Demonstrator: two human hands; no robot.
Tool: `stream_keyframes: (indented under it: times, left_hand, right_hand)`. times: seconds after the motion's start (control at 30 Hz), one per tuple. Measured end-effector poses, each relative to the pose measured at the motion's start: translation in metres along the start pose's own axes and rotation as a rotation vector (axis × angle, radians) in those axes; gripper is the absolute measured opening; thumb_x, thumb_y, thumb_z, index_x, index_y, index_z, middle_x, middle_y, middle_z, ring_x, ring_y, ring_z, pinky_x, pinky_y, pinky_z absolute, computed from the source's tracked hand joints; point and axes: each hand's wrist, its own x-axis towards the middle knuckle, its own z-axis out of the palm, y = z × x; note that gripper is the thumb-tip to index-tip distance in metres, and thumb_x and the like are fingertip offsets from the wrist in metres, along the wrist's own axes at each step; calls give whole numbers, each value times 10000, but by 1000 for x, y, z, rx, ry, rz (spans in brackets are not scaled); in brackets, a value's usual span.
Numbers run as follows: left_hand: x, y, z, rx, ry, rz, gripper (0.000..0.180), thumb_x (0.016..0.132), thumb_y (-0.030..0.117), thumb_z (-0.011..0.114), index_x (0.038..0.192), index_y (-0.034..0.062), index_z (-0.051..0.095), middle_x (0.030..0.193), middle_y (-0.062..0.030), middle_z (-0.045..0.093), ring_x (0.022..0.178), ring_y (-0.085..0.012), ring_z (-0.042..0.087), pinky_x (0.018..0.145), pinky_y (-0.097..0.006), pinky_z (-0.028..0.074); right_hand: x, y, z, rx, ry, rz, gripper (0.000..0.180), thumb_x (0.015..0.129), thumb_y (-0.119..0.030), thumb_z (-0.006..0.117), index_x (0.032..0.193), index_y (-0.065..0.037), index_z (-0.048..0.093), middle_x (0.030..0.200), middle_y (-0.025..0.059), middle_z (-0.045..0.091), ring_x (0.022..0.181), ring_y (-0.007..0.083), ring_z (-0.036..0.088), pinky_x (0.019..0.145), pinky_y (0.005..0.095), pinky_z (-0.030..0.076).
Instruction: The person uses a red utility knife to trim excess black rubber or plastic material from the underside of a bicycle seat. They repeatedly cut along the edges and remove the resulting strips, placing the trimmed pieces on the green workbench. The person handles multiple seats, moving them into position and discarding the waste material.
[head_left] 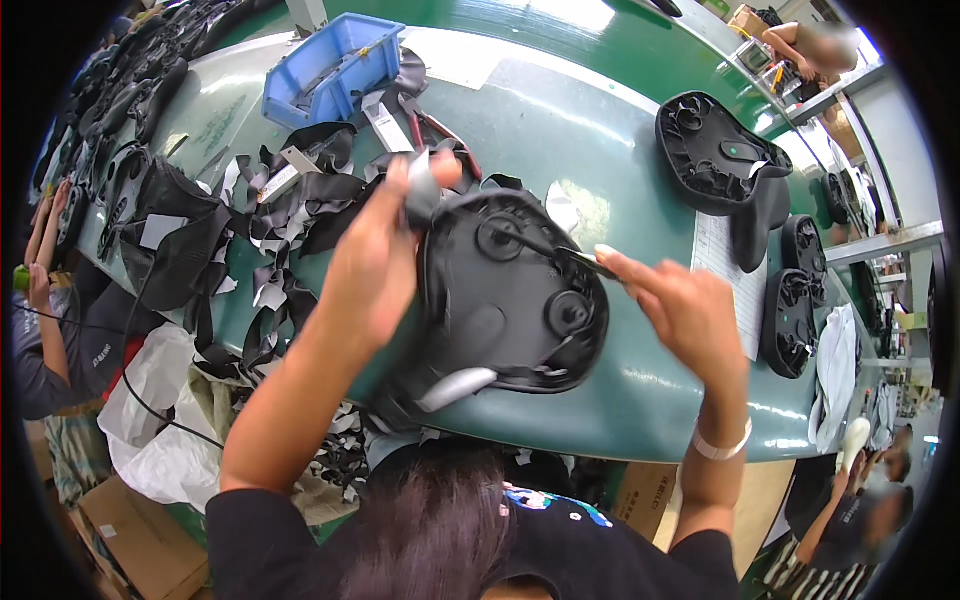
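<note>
A black bicycle saddle is tilted underside up over the table's near edge, showing its plastic base with round mounts. My left hand is closed at its upper left rim, gripping a loose flap of dark cover material with a pale back; motion blurs it slightly. From the right, my right hand pinches a slim, dark tool that reaches over the saddle's rim. The tool's exact kind is unclear, and its far end merges with the black base.
Dark offcuts litter the green table's left side, near a blue bin and red-handled pliers or scissors. More saddles lie on the right, beside a printed sheet. Other people work left and right.
</note>
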Motion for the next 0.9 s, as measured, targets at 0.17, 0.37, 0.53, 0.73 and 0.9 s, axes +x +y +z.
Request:
stream_keyframes:
  times: [0.17,0.37,0.53,0.73,0.9]
  left_hand:
    - [-77,22,-27,327,-312,-29,505,1038,348,266,887,12,612,954,-148,634,893,-271,605,915,-445,423]
    - [-34,119,-72,-131,-369,540,590,1042,242,228,497,126,422,534,-40,470,665,-198,467,894,-411,297]
    - [35,97,-78,-528,-878,11,181,982,197,443,881,74,529,892,-30,576,769,-144,491,764,-326,412]
    - [61,11,6,1358,-1119,182,366,892,353,598,1102,57,648,1205,-132,550,1169,-322,434,999,-447,326]
    - [36,-3,26,270,-574,-213,296,969,275,538,807,29,505,661,-39,517,579,-119,483,617,-293,473]
  right_hand:
    - [22,0,-13,10,-84,-293,413,877,-162,574,1245,-349,587,597,28,470,492,218,484,535,382,389]
    - [-57,-26,-30,-99,-194,-1,521,816,-124,632,1314,-254,555,560,34,432,448,207,440,464,347,353]
    - [-77,-61,-32,-21,-156,174,504,792,-107,658,1280,-213,585,523,37,413,407,198,415,447,336,335]
    - [-34,-27,-28,204,-166,31,505,850,-170,617,1340,-231,510,558,54,506,451,245,494,445,360,355]
    - [-39,-46,-18,76,-127,7,495,828,-168,648,1309,-222,543,550,51,494,433,230,499,433,365,377]
